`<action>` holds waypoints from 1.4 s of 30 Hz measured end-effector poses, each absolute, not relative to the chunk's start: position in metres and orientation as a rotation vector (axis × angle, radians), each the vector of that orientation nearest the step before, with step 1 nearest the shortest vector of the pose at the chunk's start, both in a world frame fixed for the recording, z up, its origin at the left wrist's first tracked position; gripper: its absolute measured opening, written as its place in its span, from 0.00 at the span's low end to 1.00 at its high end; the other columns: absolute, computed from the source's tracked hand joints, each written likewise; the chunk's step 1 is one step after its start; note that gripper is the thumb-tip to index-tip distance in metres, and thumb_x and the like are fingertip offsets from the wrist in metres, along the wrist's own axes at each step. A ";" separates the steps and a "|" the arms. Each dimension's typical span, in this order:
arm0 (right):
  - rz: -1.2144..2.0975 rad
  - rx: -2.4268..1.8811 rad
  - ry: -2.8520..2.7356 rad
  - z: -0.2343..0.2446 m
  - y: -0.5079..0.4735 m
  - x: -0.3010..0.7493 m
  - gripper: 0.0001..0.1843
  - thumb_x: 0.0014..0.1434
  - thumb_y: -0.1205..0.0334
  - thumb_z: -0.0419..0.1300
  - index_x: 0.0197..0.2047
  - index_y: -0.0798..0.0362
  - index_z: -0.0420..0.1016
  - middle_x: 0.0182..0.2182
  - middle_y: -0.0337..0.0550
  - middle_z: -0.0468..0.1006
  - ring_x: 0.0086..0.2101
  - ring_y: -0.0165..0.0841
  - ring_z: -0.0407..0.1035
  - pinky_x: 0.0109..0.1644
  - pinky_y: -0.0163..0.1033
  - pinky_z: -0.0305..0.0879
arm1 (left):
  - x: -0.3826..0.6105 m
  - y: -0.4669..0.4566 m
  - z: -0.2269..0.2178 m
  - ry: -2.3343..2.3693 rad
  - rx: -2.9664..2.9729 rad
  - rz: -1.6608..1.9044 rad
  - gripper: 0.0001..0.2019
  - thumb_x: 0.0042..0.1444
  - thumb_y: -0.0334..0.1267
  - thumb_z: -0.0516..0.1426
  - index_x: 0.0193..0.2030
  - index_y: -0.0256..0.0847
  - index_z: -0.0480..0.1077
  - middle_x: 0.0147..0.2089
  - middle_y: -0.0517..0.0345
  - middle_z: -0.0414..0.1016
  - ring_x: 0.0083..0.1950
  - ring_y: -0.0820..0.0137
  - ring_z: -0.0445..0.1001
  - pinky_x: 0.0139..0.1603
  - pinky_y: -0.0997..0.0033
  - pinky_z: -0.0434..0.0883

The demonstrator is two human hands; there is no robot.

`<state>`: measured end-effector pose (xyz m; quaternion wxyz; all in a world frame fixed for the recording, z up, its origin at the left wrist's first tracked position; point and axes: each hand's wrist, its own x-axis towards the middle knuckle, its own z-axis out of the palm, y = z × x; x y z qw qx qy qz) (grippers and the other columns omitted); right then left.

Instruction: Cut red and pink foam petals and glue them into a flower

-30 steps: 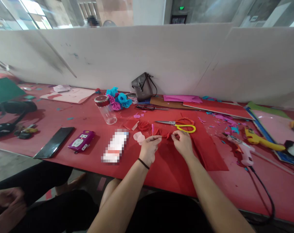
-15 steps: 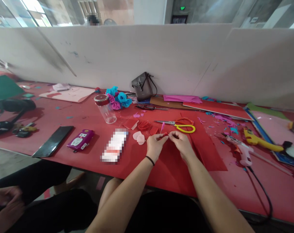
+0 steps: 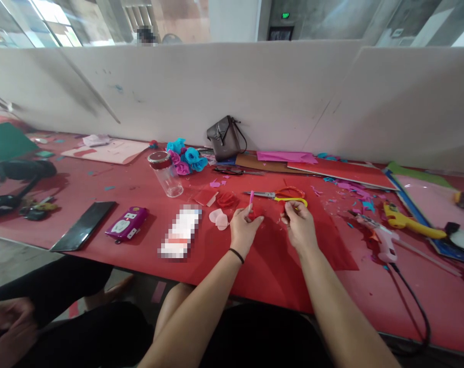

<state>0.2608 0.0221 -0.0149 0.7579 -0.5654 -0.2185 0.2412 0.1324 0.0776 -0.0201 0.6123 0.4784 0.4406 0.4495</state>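
My left hand (image 3: 244, 224) is closed round a slim pink pen-like stick (image 3: 251, 198), which points up and away from me. Some red material shows beside those fingers. To its right, my right hand (image 3: 297, 222) pinches a small piece of red paper (image 3: 282, 205) between thumb and fingers; its exact shape is partly hidden. The hands are apart, above a red sheet (image 3: 266, 271). Just beyond the right hand lie scissors (image 3: 264, 194) with yellow and red handles, one loop partly covered by the fingers. Pale pink paper petals (image 3: 221, 220) and a red paper flower (image 3: 227, 199) lie left of my left hand.
A blurred phone (image 3: 181, 232), a purple box (image 3: 127, 224) and a clear jar (image 3: 169, 179) stand left. Blue and pink paper flowers (image 3: 188, 156) and a dark bag (image 3: 224, 139) sit behind. A corded glue gun (image 3: 383, 243) lies right. Another person's hands (image 3: 13, 319) rest at lower left.
My hands have drawn apart: the right moved right with the red paper, toward the scissors' handles. The pink stick in my left hand now stands more upright and further left.
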 end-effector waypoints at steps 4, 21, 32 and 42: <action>0.579 -1.249 -0.575 -0.012 0.022 0.247 0.19 0.45 0.48 0.67 0.34 0.49 0.66 0.21 0.30 0.68 0.21 0.27 0.61 0.25 0.33 0.58 | 0.131 0.068 -0.009 0.907 1.131 1.011 0.15 0.38 0.38 0.68 0.35 0.38 0.79 0.29 0.59 0.72 0.27 0.76 0.63 0.30 0.75 0.62; 0.595 -1.298 -0.365 -0.007 0.020 0.244 0.18 0.34 0.49 0.73 0.22 0.52 0.75 0.14 0.30 0.66 0.18 0.25 0.56 0.23 0.33 0.50 | 0.123 0.059 -0.002 0.789 1.045 0.905 0.14 0.51 0.48 0.60 0.31 0.39 0.64 0.26 0.66 0.65 0.19 0.84 0.53 0.19 0.80 0.51; 0.924 -1.236 -0.338 0.003 0.017 0.234 0.16 0.29 0.55 0.74 0.20 0.54 0.76 0.15 0.35 0.72 0.17 0.23 0.62 0.17 0.28 0.46 | 0.128 0.056 -0.011 0.730 1.092 0.838 0.15 0.53 0.49 0.57 0.29 0.39 0.63 0.23 0.66 0.62 0.20 0.81 0.54 0.21 0.80 0.52; 0.993 -1.188 -0.293 0.004 0.016 0.235 0.16 0.31 0.57 0.74 0.22 0.54 0.73 0.17 0.36 0.75 0.17 0.25 0.67 0.14 0.28 0.43 | 0.130 0.057 -0.009 0.795 1.142 0.901 0.10 0.53 0.43 0.56 0.28 0.38 0.64 0.22 0.66 0.63 0.20 0.81 0.55 0.22 0.78 0.54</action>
